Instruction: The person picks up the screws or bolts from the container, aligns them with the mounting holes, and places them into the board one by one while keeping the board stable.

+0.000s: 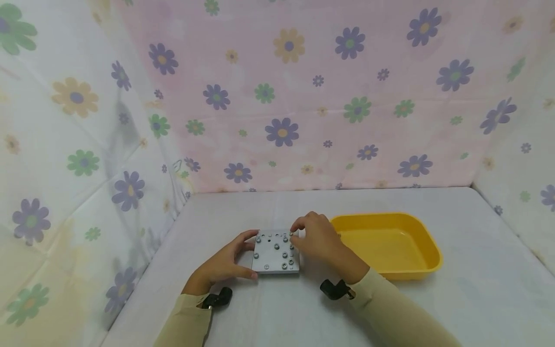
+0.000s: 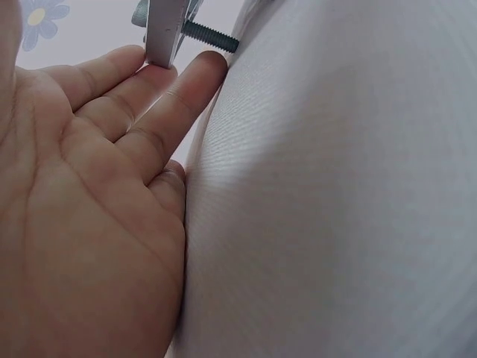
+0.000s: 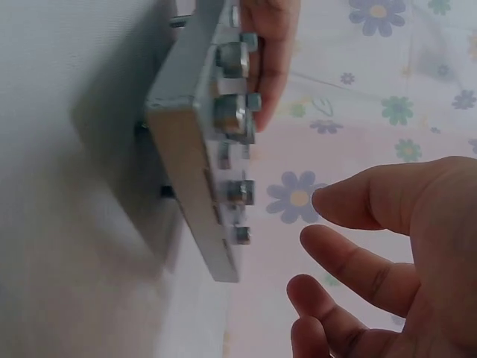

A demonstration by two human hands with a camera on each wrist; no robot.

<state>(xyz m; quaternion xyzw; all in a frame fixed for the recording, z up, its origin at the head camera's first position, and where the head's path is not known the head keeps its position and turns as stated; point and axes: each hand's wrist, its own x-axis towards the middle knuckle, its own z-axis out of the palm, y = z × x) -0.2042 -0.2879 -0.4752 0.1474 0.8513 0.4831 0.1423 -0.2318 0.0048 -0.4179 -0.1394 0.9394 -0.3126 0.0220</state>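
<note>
A silver metal plate (image 1: 270, 259) with several socket-head bolts (image 3: 233, 113) and some bare holes stands a little above the white table. Threaded bolt ends stick out beneath it; one threaded shank (image 2: 212, 36) shows in the left wrist view. My left hand (image 1: 225, 262) holds the plate's left side, thumb at the near corner and index finger at the far corner. Over the far right corner hovers my right hand (image 1: 320, 237). In the right wrist view its thumb and fingers are apart, with nothing between them, clear of the bolt heads.
A yellow plastic tray (image 1: 390, 276) stands on the table just right of the right hand. The white-covered table (image 1: 277, 313) is bounded by flower-patterned cloth (image 1: 303, 159) at the back and both sides. Each wrist wears a small black camera mount.
</note>
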